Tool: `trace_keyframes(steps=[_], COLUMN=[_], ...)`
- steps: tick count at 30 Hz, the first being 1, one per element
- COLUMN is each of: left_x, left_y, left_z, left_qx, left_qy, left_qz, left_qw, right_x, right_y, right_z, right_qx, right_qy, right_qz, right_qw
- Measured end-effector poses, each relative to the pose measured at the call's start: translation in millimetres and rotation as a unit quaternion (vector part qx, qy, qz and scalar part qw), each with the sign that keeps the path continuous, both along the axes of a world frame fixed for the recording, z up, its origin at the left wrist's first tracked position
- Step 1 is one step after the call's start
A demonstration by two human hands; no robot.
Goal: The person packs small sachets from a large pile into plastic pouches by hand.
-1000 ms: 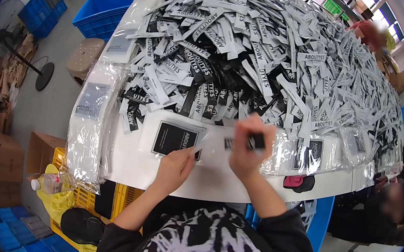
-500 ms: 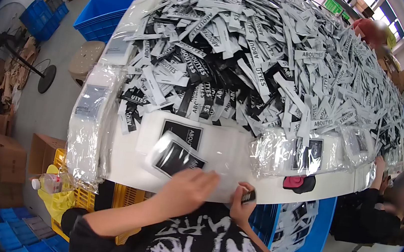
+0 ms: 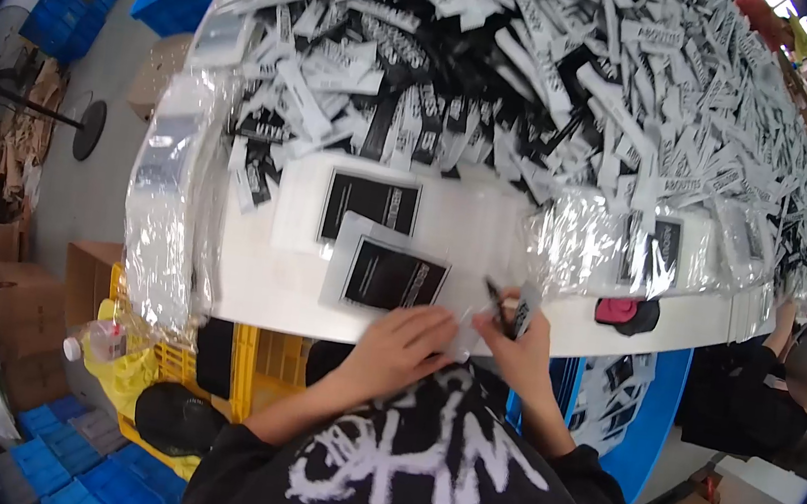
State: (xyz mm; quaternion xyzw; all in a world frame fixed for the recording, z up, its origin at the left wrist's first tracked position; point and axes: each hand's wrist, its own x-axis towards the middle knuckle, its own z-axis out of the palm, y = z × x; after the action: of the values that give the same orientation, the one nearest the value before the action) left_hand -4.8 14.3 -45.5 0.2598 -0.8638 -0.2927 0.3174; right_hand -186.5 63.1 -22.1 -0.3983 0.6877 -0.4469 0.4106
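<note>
A clear plastic bag with a black printed panel (image 3: 396,276) lies at a slant near the table's front edge, over another bag with a black panel (image 3: 371,206). At its right end my left hand (image 3: 402,346) has its fingers together on the plastic; the fingertips are partly hidden. Just right of it, my right hand (image 3: 522,352) is closed around narrow black and white printed packets (image 3: 523,312), which stick up between thumb and fingers. How many packets it holds I cannot tell. Beyond the bags spreads a large heap of similar packets (image 3: 682,115) marked ABOUTYES.
Stacks of clear bags lie at left (image 3: 161,212) and right (image 3: 576,238). A pink and black item (image 3: 628,314) sits on the front edge. Below are a blue bin (image 3: 651,413) of filled bags and a yellow crate (image 3: 274,362). Another person (image 3: 758,396) works at right.
The view has tipped down and nearer. My left hand has moved to the bag's right end, and my right hand has lifted the packets upright beside it. The upper bag has shifted right.
</note>
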Motion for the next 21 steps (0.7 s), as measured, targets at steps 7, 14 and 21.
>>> trace_keyframes(steps=[7, 14, 21], left_x=[6, 16, 19], left_y=[-5, -9, 4], left_z=[21, 21, 10], left_qx=[0.392, 0.447, 0.489], left_qy=[0.01, 0.054, 0.079], left_qz=[0.037, 0.017, 0.091], left_qw=[0.919, 0.893, 0.864], right_x=[30, 37, 32], right_y=[5, -7, -7], right_z=[1, 6, 0], right_qx=[-0.043, -0.081, -0.136], right_qy=[-0.027, -0.004, 0.099], right_qz=[0.057, 0.181, 0.177], right_qw=[0.997, 0.98, 0.97])
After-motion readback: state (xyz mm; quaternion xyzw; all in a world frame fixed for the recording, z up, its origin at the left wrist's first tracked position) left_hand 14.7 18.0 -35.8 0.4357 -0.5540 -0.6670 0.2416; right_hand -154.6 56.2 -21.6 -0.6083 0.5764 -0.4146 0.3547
